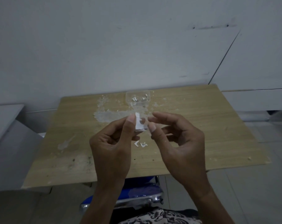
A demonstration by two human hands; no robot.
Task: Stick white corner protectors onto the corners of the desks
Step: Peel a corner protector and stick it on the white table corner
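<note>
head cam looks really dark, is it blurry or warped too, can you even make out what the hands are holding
Head view: dim, flat light with a bluish cast and no glare; wide-angle bending curves the desk edges; mild softness throughout. The left hand and right hand pinch a small white-and-clear corner protector, its fine detail too soft to read.

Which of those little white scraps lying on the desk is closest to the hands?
The pair of white scraps just below the left hand; the others sit in the clear container.
</note>
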